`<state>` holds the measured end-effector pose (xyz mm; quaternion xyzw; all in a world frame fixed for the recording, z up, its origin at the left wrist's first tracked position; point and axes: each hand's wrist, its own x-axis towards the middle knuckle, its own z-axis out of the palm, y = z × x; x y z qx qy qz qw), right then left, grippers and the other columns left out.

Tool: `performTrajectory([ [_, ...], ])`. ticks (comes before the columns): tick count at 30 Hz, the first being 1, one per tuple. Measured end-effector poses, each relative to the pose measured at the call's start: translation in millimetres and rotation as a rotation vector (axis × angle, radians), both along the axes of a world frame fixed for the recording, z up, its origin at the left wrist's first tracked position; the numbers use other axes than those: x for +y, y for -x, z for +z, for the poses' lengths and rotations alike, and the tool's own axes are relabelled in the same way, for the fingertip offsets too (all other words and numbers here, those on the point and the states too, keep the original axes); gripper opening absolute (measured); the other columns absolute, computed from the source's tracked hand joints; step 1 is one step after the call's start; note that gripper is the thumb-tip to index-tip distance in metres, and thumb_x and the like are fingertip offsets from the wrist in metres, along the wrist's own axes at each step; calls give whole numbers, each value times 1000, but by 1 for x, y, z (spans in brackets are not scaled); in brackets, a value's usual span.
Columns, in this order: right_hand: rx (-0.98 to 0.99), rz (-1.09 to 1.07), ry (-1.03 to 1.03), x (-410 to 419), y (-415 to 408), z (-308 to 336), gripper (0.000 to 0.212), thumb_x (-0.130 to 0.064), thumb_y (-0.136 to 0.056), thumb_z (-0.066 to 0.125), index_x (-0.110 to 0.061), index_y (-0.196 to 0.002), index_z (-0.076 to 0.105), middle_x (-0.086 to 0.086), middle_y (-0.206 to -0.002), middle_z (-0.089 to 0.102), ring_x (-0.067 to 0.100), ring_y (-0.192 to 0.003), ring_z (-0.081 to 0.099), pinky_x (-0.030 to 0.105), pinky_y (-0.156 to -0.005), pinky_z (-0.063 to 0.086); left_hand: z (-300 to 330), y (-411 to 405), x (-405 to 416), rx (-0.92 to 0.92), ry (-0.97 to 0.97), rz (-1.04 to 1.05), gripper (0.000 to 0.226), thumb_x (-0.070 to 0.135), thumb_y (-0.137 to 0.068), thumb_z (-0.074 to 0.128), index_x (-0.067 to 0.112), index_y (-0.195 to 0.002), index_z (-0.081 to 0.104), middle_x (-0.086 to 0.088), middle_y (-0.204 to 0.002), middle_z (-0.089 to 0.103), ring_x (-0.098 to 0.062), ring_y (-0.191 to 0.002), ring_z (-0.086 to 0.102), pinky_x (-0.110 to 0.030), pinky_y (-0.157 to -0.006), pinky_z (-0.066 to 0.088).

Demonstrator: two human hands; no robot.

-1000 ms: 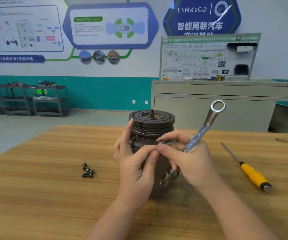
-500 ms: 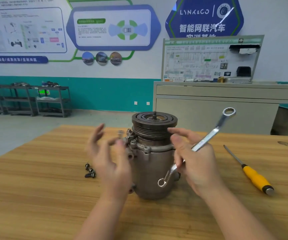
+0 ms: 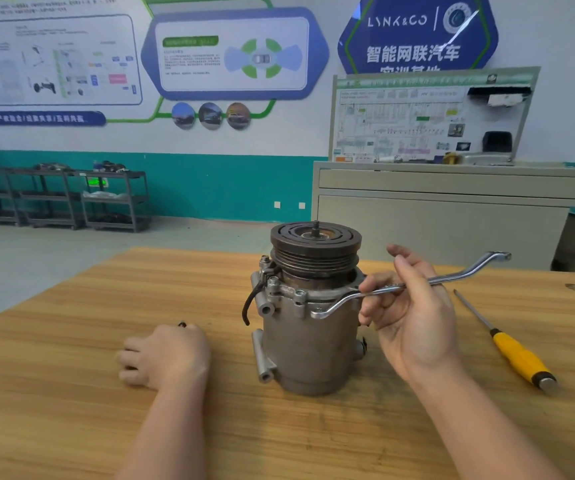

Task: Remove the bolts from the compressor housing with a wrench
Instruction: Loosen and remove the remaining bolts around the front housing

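The grey compressor housing [image 3: 308, 344] stands upright mid-table, with a dark grooved pulley [image 3: 315, 245] on top. Three bolts [image 3: 273, 281] stick up from its front-left flange. My right hand [image 3: 414, 317] pinches the middle of a silver double-ring wrench [image 3: 452, 279]. The wrench lies almost level, and its near ring end touches the front of the flange. My left hand [image 3: 166, 355] rests palm down on the table to the left of the housing, fingers bent. It covers the loose bolts [image 3: 182, 324], of which only a dark bit shows past the knuckles. Whether it holds one is hidden.
A yellow-handled screwdriver [image 3: 519, 362] lies on the wooden table [image 3: 54, 393] to the right of my right hand. A grey cabinet [image 3: 435, 216] with a display board stands behind the table. Dark shelving carts [image 3: 61, 199] line the far left wall.
My left hand left the top of the housing and dropped to the table over the loose bolts. My right hand swung the wrench from steep to almost level, bringing its ring end to the flange.
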<state>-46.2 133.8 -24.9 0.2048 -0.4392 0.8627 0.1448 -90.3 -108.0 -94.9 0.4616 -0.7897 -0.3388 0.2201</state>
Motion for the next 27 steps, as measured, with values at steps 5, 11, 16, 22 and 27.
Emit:
performTrajectory([
  [5,35,25,51,3,-1,1,16,-12,-99,37,-14,-110,49,13,-64,66,18,-43,60,25,-41,49,11,-3,7,170,-35,91,44,32,-89,57,-1,-117,52,-29,-136,33,-39,-128,28,-50,-108,20],
  [11,79,50,126,-4,0,0,16,-16,-101,34,-17,-113,45,19,-76,69,25,-58,67,29,-52,55,28,-14,45,873,-372,-822,49,58,-92,33,27,-120,59,7,-124,62,-12,-120,53,-32,-98,39],
  [16,-48,34,274,-10,0,-7,24,-28,-103,31,-14,-104,50,14,-67,67,19,-49,62,22,-46,50,25,-14,72,904,-556,-914,65,68,-83,39,26,-129,58,5,-126,64,-13,-124,53,-45,-110,36],
  [22,-41,-229,245,-10,-1,-1,27,-38,-102,36,-17,-91,48,9,-58,64,15,-39,52,18,-37,39,27,-33,97,991,-387,-726,40,64,-88,40,30,-104,56,12,-98,62,14,-86,55,-3,-71,39],
  [27,92,-569,166,6,0,9,30,-42,-103,29,-22,-82,39,6,-57,65,14,-34,48,17,-36,34,21,-66,164,840,-77,-506,73,66,-83,34,20,-139,33,11,-120,38,-1,-110,41,-21,-96,37],
])
